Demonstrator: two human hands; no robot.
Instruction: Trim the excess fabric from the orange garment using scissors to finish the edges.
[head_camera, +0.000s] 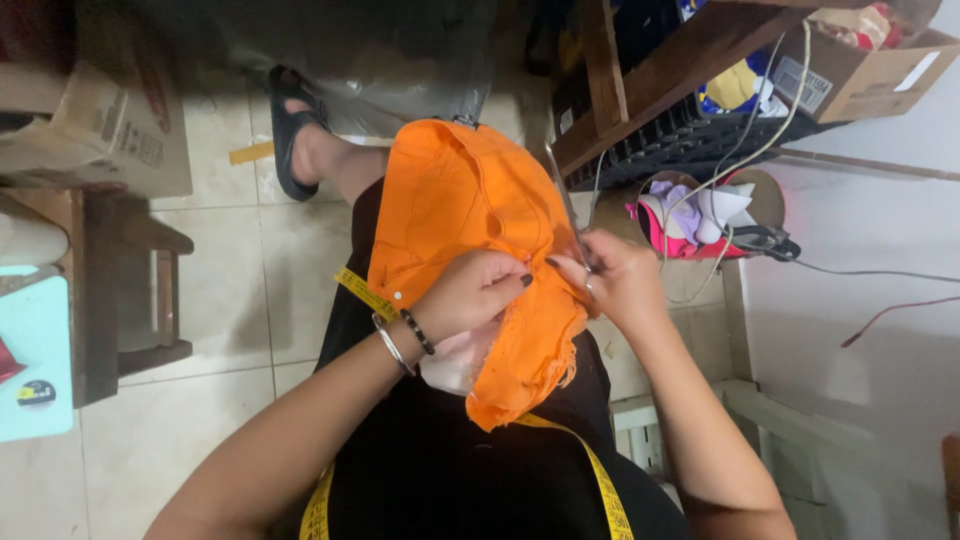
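Head view: yellow tape (606, 490) draped over black lap, nearest camera. Orange garment (470, 220) lies on lap, frayed hem hanging toward camera. Left hand (478, 292) closed, pinching orange cloth; bangle and bead bracelet on wrist. Right hand (618, 278) closed around scissors (565, 195), blades pointing away, touching garment edge. Sandalled foot (300, 140) on tiled floor beyond. Round bin (700, 215) of fabric scraps right of hands, under wooden shelf (660, 75). Cardboard box (110, 120) at left.

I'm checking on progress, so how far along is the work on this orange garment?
Done: one edge of the orange garment is frayed. In hand: left hand holds the cloth on the lap, and right hand works scissors at it. How much remains cannot be told.
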